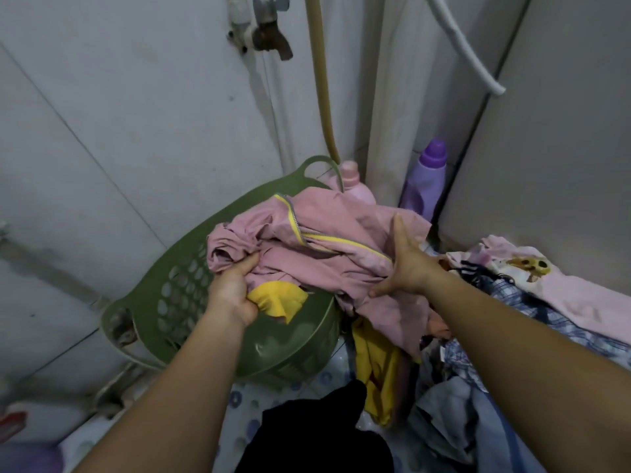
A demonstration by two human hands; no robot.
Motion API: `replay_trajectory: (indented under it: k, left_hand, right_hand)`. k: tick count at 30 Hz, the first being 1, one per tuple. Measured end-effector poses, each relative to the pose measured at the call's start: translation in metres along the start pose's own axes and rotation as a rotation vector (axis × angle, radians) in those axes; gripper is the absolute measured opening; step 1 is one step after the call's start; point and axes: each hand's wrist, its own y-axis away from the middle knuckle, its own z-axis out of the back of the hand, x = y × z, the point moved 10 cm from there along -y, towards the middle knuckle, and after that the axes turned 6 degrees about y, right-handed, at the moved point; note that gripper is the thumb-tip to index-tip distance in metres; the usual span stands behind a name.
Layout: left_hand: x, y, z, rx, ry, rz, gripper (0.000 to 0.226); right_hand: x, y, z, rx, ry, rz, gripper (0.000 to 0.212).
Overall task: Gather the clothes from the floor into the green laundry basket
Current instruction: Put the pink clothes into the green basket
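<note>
Left hand (pixel 235 288) is clenched into a fistful of cloth, thumb on top, bunching the crumpled pink zip-up jacket with its yellow-edged zipper (pixel 317 247) together with a fold of yellow fabric (pixel 278 300) that pokes out just under the palm. Right hand (pixel 406 264) is flat on the other side of that same jacket, fingers straight and pointing up along the cloth, thumb spread low, pressing rather than curling round it. Between the two hands the pink jacket sits heaped over the mouth of the green plastic laundry basket with oval holes and loop handles (pixel 177 291); its right-hand part spills over the rim and hangs down outside. The basket is tilted, standing against the grey wall in the corner. Just behind it, a pink bottle (pixel 351 180), and near that a purple bottle with a darker cap (pixel 426 179). Above, a rusty tap (pixel 269 29) and a tan hose (pixel 322 97) running down the wall. On the floor to the right lie more clothes: a yellow garment (pixel 375 363), a black one (pixel 324 431), blue checked cloth (pixel 532 312), and a pale pink printed piece (pixel 532 271).
</note>
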Motion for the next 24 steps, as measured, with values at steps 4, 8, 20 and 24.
replay_trajectory:
  k: [4,8,20,24]
  left_hand:
    - [0.011,-0.010,0.008,0.005,0.024,0.037,0.014]
    - [0.025,-0.013,0.020,-0.027,0.029,0.111,0.020]
    - [0.007,0.010,0.023,-0.101,-0.075,0.062,0.052]
    - [-0.022,0.024,0.003,0.047,0.069,0.022,0.066]
  right_hand:
    - [0.004,-0.009,-0.028,0.123,-0.098,0.001,0.139]
    - [0.016,-0.006,-0.029,-0.060,-0.169,0.007,0.074]
    - [0.099,0.094,0.107,-0.828,-0.139,0.097,0.022]
    - [0.196,0.135,0.126,-0.968,-0.084,0.417,0.028]
